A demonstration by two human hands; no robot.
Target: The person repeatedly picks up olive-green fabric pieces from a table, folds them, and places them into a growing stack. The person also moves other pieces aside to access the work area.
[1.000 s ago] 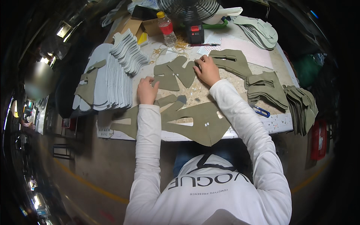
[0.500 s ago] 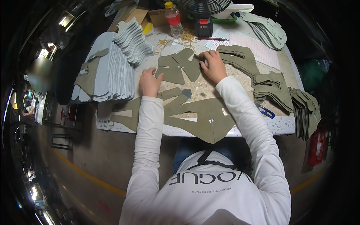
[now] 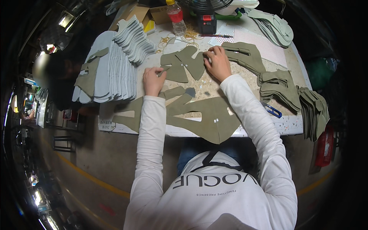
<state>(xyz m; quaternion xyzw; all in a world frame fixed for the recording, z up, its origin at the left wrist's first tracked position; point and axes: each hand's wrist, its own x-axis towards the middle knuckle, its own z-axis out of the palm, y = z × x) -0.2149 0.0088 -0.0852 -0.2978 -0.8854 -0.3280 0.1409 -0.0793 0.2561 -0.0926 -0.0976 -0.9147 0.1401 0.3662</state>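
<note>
Since the earlier frame, your left hand (image 3: 153, 81) has come in to the left edge of the two-winged olive cut piece (image 3: 175, 73), and your right hand (image 3: 218, 64) has drawn closer to that piece's right edge. The piece lies between your hands on the speckled tabletop (image 3: 243, 78), its wings parted by a narrow V-shaped gap with small white tags beside it. Your left thumb and fingertips are nearly together at its edge; you cannot tell from this view whether cloth is clamped between them. Your right fingers curl down at the opposite edge, their undersides hidden, so that grip cannot be told either. Just nearer your body, a larger olive piece (image 3: 209, 117) with a pointed end and two white tags spreads along the table's front. Beyond your right hand lie slotted olive panels (image 3: 249, 57), then a folded olive stack (image 3: 281, 92) and another olive pile (image 3: 313, 115) hanging over the corner, with a blue-handled tool (image 3: 273, 111) near your right sleeve. To your left stand grey cut-piece stacks (image 3: 119, 69). Farther back are rubber bands (image 3: 190, 34), a yellow-capped bottle (image 3: 176, 17) and a fan (image 3: 207, 4) above a black battery pack (image 3: 207, 23).
</note>
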